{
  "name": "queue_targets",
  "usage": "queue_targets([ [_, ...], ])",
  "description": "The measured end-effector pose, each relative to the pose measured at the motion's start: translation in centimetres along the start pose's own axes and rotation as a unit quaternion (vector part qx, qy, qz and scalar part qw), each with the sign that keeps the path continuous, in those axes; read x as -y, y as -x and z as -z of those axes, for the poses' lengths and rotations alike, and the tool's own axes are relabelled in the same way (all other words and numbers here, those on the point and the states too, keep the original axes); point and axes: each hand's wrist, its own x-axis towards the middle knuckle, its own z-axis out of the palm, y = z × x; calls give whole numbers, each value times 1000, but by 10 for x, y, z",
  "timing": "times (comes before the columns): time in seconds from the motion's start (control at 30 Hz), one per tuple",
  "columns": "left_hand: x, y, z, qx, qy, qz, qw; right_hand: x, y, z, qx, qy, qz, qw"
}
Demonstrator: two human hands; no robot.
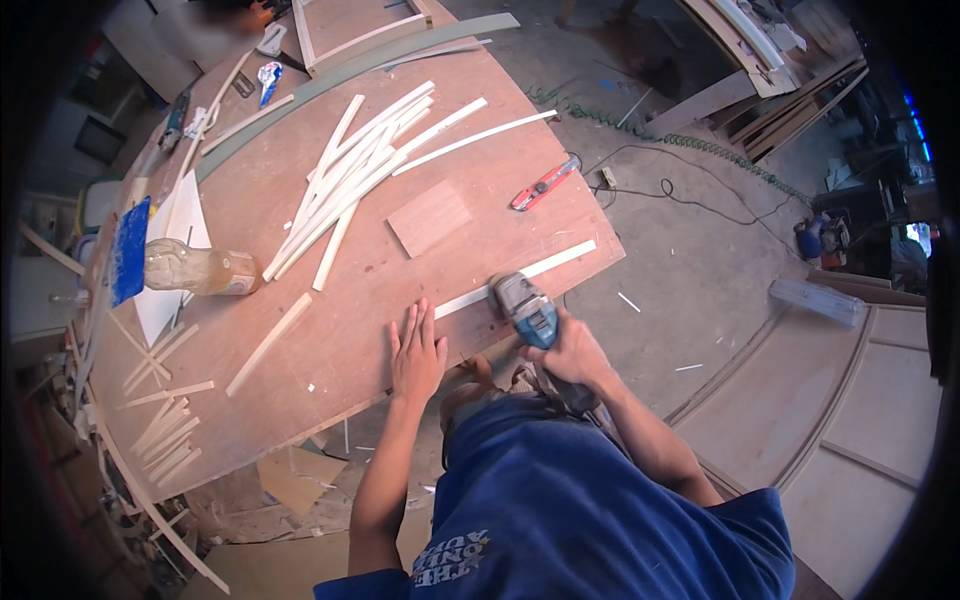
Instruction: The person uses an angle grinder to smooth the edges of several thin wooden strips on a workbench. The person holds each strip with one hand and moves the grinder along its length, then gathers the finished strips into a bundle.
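Observation:
My right hand (576,352) grips the blue body of an angle grinder (534,315). The grinder's head lies over a pale wooden strip (559,259) along the table's near edge and hides part of it. My left hand (417,356) lies flat, its fingertips by the strip's left end; whether they press on the strip itself I cannot tell. Beyond the strip rests a thin rectangular wood panel (429,217). A red utility knife (546,184) lies near the table's right edge. Farther back, several pale wooden strips (352,180) are heaped together.
The worktable (337,352) also carries a bottle (202,268), a blue spreader blade (130,251) and short wood offcuts (169,442). A green coiled air hose (720,154) and a black cable (652,193) cross the floor. Framed panels (765,390) lie at right.

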Motion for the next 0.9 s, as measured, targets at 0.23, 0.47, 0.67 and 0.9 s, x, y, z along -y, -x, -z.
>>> queue_targets([
  [0.23,-1,3,-2,-30,11,-15,999,-19,-10,51,-101,-59,-58,991],
  [0.47,6,1,-2,-34,-55,-45,997,-8,0,10,-46,-8,-10,999],
  [0.67,7,1,2,-29,-57,-51,997,-19,-6,25,-54,-11,-52,997],
  [0.9,5,1,2,-23,-37,-52,998,-21,-8,43,-82,-63,-66,992],
])
